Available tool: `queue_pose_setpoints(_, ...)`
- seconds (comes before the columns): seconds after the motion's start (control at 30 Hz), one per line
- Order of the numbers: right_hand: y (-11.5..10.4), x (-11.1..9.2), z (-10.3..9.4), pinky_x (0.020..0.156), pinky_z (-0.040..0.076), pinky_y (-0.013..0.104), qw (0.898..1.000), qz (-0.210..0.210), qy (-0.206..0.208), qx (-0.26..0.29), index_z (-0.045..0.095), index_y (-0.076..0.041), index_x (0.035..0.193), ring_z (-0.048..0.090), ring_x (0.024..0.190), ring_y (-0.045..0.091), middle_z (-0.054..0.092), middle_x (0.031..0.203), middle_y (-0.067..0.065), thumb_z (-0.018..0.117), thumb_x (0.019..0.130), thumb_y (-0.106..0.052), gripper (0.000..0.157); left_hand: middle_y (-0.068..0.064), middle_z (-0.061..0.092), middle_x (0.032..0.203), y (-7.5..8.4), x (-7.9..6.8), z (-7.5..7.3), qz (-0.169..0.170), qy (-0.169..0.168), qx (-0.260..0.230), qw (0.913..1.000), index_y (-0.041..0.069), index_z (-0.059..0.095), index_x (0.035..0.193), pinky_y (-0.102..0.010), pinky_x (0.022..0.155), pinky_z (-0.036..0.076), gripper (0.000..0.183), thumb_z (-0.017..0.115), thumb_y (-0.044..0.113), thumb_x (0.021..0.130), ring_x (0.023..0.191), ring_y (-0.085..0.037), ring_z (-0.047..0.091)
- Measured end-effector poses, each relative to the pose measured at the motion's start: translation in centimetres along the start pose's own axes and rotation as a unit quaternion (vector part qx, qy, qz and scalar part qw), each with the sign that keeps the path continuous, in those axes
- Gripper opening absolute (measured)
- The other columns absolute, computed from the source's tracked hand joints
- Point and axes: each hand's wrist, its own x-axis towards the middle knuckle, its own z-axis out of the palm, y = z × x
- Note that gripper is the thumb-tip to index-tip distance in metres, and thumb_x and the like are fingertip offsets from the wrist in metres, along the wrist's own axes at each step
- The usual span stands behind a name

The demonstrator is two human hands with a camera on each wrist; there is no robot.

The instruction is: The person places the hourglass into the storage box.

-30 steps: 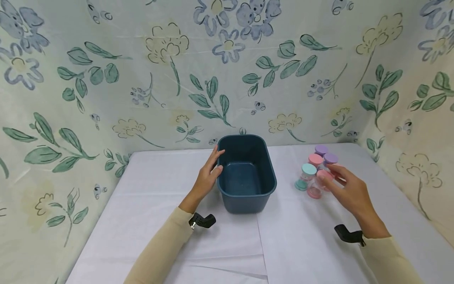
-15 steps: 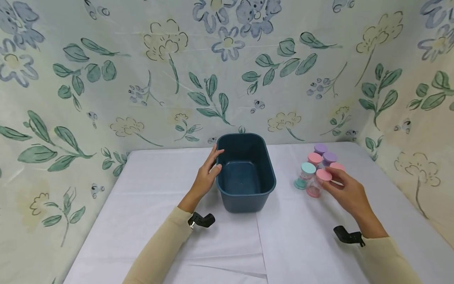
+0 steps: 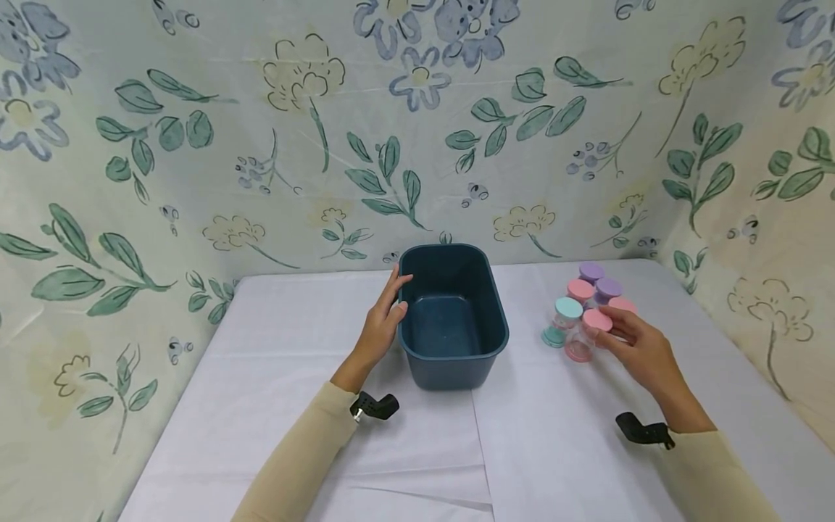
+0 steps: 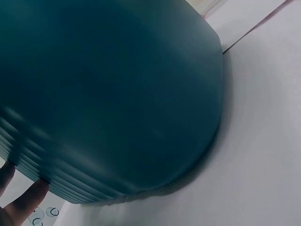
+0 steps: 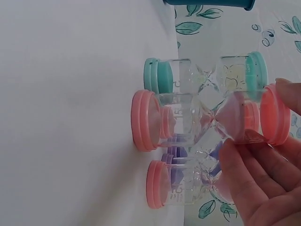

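Note:
My right hand pinches the upper part of a pink-capped hourglass, which stands upright at the front of a cluster. In the right wrist view, thumb and fingers meet around its top cap and glass, with pink sand in the upper bulb. Close beside it is a teal-capped hourglass. Behind stand another pink hourglass, two with purple caps, and a further pink one partly hidden by my hand. My left hand rests against the left side of a dark blue bin, fingers extended at its rim.
The bin sits at the middle of a table under a white cloth, its inside bare. A floral curtain hangs close behind the table and along the sides. Each wrist carries a black camera mount.
My right fingers have shifted slightly on the front pink hourglass, uncovering its cap and bringing the pink one at the right into view. The left hand stays at the bin.

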Motion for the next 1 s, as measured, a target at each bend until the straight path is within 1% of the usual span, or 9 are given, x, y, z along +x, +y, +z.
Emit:
queue_pose_setpoints(0.13, 0.2, 0.1, -0.1, 0.077, 0.049, 0.015, 1.0, 0.003, -0.007, 0.002, 0.043, -0.005, 0.144, 0.051, 0.119, 0.045, 0.05, 0.136, 0.027, 0.06, 0.092, -0.043, 0.066, -0.018, 0.011, 0.16, 0.0, 0.0, 0.1, -0.001, 0.003, -0.001, 1.0, 0.001, 0.036, 0.145, -0.055, 0.113, 0.02, 0.049, 0.036, 0.017, 0.099, 0.146, -0.032, 0.013)
queue_pose_setpoints(0.23, 0.3, 0.2, -0.2, 0.081, 0.051, 0.026, 1.0, 0.01, -0.013, -0.001, 0.042, -0.006, 0.145, 0.05, 0.12, 0.045, 0.05, 0.136, 0.027, 0.059, 0.092, -0.045, 0.068, -0.019, 0.011, 0.16, -0.3, 0.1, 0.2, 0.001, 0.005, 0.003, 1.0, 0.0, 0.036, 0.145, -0.056, 0.113, 0.021, 0.049, 0.036, 0.018, 0.1, 0.146, -0.033, 0.013)
queue_pose_setpoints(0.33, 0.5, 0.2, -0.2, 0.084, 0.05, 0.038, 1.0, 0.017, -0.017, -0.007, 0.041, -0.006, 0.146, 0.05, 0.12, 0.045, 0.049, 0.137, 0.027, 0.058, 0.092, -0.047, 0.07, -0.016, 0.01, 0.16, -1.9, 0.2, 0.6, 0.006, 0.008, 0.008, 0.9999, 0.001, 0.035, 0.146, -0.057, 0.112, 0.02, 0.049, 0.035, 0.018, 0.101, 0.147, -0.031, 0.012)
queue_pose_setpoints(0.43, 0.8, 0.2, -0.1, 0.084, 0.05, 0.043, 1.0, 0.017, -0.018, -0.006, 0.042, -0.006, 0.145, 0.049, 0.12, 0.045, 0.05, 0.136, 0.027, 0.058, 0.092, -0.047, 0.069, -0.011, 0.009, 0.161, -3.6, 0.4, 1.1, 0.013, 0.015, 0.012, 0.9997, 0.005, 0.034, 0.148, -0.058, 0.112, 0.021, 0.049, 0.034, 0.02, 0.101, 0.147, -0.026, 0.011)
queue_pose_setpoints(0.47, 0.8, 0.3, -0.1, 0.083, 0.052, 0.04, 1.0, 0.016, -0.018, -0.006, 0.043, -0.006, 0.144, 0.049, 0.119, 0.044, 0.051, 0.135, 0.026, 0.058, 0.092, -0.047, 0.068, -0.008, 0.009, 0.162, -4.1, 0.4, 1.2, 0.016, 0.019, 0.013, 0.9996, 0.008, 0.035, 0.148, -0.058, 0.112, 0.021, 0.049, 0.034, 0.022, 0.101, 0.147, -0.024, 0.011)
queue_pose_setpoints(0.57, 1.0, 0.4, -0.2, 0.08, 0.054, 0.027, 1.0, 0.01, -0.016, -0.003, 0.045, -0.005, 0.142, 0.05, 0.118, 0.043, 0.053, 0.132, 0.025, 0.06, 0.092, -0.046, 0.066, -0.005, 0.011, 0.162, -4.4, 0.4, 1.3, 0.025, 0.028, 0.019, 0.9991, 0.011, 0.036, 0.148, -0.058, 0.112, 0.021, 0.05, 0.033, 0.028, 0.101, 0.147, -0.021, 0.012)
queue_pose_setpoints(0.67, 1.1, 0.5, -0.2, 0.075, 0.051, 0.013, 1.0, 0.01, -0.016, 0.002, 0.046, -0.005, 0.141, 0.051, 0.117, 0.041, 0.053, 0.131, 0.023, 0.061, 0.091, -0.046, 0.066, -0.002, 0.011, 0.162, -4.4, 0.4, 1.4, 0.029, 0.033, 0.032, 0.9986, 0.013, 0.036, 0.148, -0.056, 0.113, 0.02, 0.053, 0.03, 0.036, 0.101, 0.147, -0.018, 0.013)
queue_pose_setpoints(0.83, 1.1, 0.5, -0.1, 0.073, 0.046, 0.005, 1.0, -0.003, -0.02, 0.017, 0.045, -0.003, 0.14, 0.052, 0.116, 0.041, 0.052, 0.132, 0.025, 0.062, 0.092, -0.041, 0.064, -0.003, 0.011, 0.162, -4.3, 0.3, 1.5, 0.03, 0.036, 0.055, 0.9974, 0.015, 0.036, 0.148, -0.055, 0.113, 0.02, 0.058, 0.024, 0.047, 0.101, 0.147, -0.016, 0.012)
queue_pose_setpoints(1.0, 1.3, 0.5, -0.2, 0.073, 0.044, 0.004, 0.999, -0.02, -0.023, 0.02, 0.047, -0.003, 0.138, 0.054, 0.109, 0.026, 0.052, 0.131, 0.023, 0.064, 0.091, -0.038, 0.06, -0.007, 0.012, 0.162, -4.1, 0.1, 1.5, 0.038, 0.039, 0.061, 0.9966, 0.016, 0.036, 0.148, -0.057, 0.112, 0.021, 0.053, 0.025, 0.039, 0.101, 0.147, -0.019, 0.014)
